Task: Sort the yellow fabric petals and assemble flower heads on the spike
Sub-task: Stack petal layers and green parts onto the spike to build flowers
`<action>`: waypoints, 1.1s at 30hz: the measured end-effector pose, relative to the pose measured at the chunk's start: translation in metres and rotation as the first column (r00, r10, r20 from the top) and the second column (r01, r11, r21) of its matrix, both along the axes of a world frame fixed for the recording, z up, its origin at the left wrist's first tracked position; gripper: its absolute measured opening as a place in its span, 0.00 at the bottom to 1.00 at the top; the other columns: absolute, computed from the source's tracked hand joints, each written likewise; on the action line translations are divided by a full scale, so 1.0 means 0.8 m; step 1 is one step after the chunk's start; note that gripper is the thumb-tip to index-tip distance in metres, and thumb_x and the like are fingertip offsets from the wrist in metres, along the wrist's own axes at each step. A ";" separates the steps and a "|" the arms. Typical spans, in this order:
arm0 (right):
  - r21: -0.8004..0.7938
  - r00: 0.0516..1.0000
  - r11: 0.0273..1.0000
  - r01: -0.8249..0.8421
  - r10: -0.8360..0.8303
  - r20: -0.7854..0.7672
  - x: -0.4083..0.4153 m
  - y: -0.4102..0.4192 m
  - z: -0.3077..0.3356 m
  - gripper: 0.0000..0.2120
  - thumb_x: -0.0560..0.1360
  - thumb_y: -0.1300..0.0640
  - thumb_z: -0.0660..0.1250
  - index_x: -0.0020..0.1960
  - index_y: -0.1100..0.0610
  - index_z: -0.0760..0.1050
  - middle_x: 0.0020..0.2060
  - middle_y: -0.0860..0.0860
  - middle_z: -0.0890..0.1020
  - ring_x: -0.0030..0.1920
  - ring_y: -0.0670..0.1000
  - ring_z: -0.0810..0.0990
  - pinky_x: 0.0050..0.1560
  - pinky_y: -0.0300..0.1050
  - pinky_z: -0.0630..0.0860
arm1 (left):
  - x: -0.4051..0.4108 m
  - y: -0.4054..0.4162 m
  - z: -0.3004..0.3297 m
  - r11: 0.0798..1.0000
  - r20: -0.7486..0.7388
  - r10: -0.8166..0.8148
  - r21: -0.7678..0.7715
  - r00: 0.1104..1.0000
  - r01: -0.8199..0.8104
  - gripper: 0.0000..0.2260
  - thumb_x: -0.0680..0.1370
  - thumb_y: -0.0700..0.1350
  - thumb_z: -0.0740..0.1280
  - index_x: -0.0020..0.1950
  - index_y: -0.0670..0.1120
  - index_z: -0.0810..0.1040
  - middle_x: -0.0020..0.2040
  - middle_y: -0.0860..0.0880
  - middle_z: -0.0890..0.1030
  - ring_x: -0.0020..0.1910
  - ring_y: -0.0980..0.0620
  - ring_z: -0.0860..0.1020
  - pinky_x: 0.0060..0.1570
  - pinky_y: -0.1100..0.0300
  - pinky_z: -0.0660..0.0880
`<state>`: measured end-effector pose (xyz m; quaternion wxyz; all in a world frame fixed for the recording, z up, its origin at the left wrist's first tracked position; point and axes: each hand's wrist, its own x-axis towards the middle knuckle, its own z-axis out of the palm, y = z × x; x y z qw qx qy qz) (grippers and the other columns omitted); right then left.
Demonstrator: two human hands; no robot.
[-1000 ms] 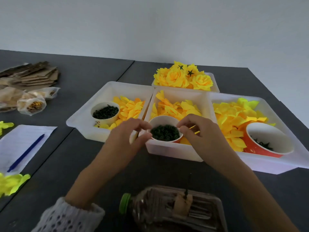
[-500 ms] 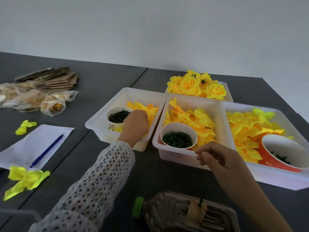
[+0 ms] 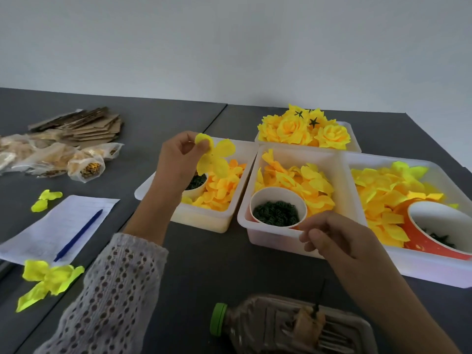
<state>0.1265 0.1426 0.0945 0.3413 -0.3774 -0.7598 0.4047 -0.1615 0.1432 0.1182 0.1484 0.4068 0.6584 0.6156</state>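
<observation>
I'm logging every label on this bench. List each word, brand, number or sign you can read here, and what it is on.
No text can be read in this view.
Lined paper under the blue pen: faint marks, too blurred to read.
Orange paper cup: pale spots, a pattern, no letters.
Bottle with green cap: no legible label.
Packets on the left: contents show, no print legible.

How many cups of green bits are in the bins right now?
3. One white cup in the left bin, partly hidden behind the left hand; one white cup in the middle bin; one orange cup in the right bin.
</observation>
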 end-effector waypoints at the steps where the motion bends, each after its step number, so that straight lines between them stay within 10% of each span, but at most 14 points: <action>1: -0.002 0.999 1.000 0.009 -0.009 -0.042 -0.003 -0.002 0.005 0.06 0.74 0.52 0.63 0.48 0.45 0.77 0.40 0.46 0.82 0.42 0.47 0.81 0.45 0.49 0.78 | 0.018 -0.006 0.009 0.997 0.025 -0.067 0.039 0.997 0.066 0.03 0.79 0.45 0.67 0.46 0.48 0.80 0.37 0.50 0.81 0.36 0.53 0.76 0.35 0.62 0.73; 7: -0.119 0.991 0.990 -0.071 0.056 -0.125 -0.009 -0.016 0.036 0.24 0.65 0.35 0.61 0.56 0.44 0.72 0.44 0.42 0.81 0.39 0.45 0.81 0.36 0.35 0.76 | 0.128 -0.041 0.033 0.880 0.019 -0.466 0.117 0.884 0.461 0.03 0.76 0.43 0.68 0.46 0.44 0.79 0.36 0.55 0.83 0.36 0.60 0.80 0.36 0.68 0.74; 11: -0.057 0.966 0.998 -0.023 0.007 -0.259 0.002 -0.022 0.041 0.09 0.74 0.49 0.66 0.45 0.55 0.77 0.33 0.51 0.79 0.30 0.45 0.75 0.31 0.35 0.73 | 0.164 -0.058 0.023 0.776 0.031 -0.620 0.167 0.784 0.608 0.04 0.77 0.43 0.68 0.46 0.43 0.79 0.39 0.51 0.82 0.37 0.57 0.79 0.36 0.65 0.75; 15: 0.149 0.967 0.975 0.166 -0.131 -0.219 0.017 -0.022 0.022 0.05 0.74 0.55 0.68 0.43 0.56 0.76 0.35 0.49 0.78 0.33 0.49 0.75 0.34 0.47 0.76 | 0.164 -0.066 -0.004 0.801 0.162 -0.594 0.038 0.788 0.597 0.18 0.78 0.61 0.57 0.54 0.51 0.79 0.44 0.50 0.83 0.41 0.54 0.81 0.33 0.61 0.77; 18: 0.513 0.963 0.816 0.267 -0.207 -0.171 0.025 -0.023 0.009 0.06 0.73 0.62 0.69 0.41 0.55 0.72 0.39 0.47 0.75 0.37 0.44 0.73 0.36 0.37 0.71 | 0.163 -0.068 -0.019 0.727 0.381 -0.571 -0.179 0.728 0.663 0.33 0.70 0.76 0.51 0.55 0.53 0.77 0.36 0.49 0.82 0.31 0.55 0.78 0.25 0.62 0.72; 26: 0.788 0.997 0.612 0.058 -0.003 -0.071 0.047 -0.029 -0.027 0.07 0.73 0.64 0.69 0.47 0.57 0.72 0.45 0.50 0.72 0.39 0.50 0.73 0.35 0.45 0.71 | 0.170 -0.088 -0.033 0.614 0.357 -0.694 -0.160 0.626 0.773 0.10 0.78 0.52 0.63 0.55 0.52 0.80 0.38 0.48 0.79 0.30 0.58 0.75 0.29 0.65 0.70; 33: 0.770 0.989 0.624 0.134 -0.035 -0.144 0.055 -0.030 -0.045 0.09 0.72 0.65 0.70 0.47 0.57 0.71 0.44 0.52 0.72 0.38 0.51 0.72 0.33 0.46 0.69 | 0.174 -0.097 -0.031 0.679 0.330 -0.681 -0.050 0.654 0.732 0.10 0.76 0.46 0.66 0.57 0.47 0.77 0.37 0.45 0.78 0.31 0.57 0.74 0.29 0.66 0.70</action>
